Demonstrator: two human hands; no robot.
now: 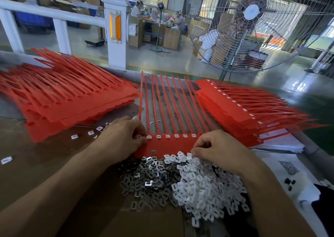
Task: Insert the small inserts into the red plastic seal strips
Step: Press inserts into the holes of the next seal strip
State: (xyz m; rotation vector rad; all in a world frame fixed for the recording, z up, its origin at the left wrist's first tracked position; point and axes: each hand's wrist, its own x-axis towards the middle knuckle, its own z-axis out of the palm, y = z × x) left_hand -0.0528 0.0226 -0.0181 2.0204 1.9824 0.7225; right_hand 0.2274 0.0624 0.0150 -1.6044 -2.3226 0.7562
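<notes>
Left hand (122, 137), fingers curled, pins the left end of the flat red plastic comb of seal strips (169, 144) at its insert row, probably seating one. Right hand (216, 148), fingers curled down, picks at the pile of small white plastic inserts (202, 182); cannot tell if it holds one. Grey metal clips (150, 175) are heaped just beside, within reach. Unfilled red strips (68, 95) are stacked left, filled ones (240, 110) right.

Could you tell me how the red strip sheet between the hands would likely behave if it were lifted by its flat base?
The red strip sheet would probably flop: its tails are long, thin and joined only at the base. It looks light, being thin plastic. The white inserts seated along it might shake loose if not pressed home.
</notes>
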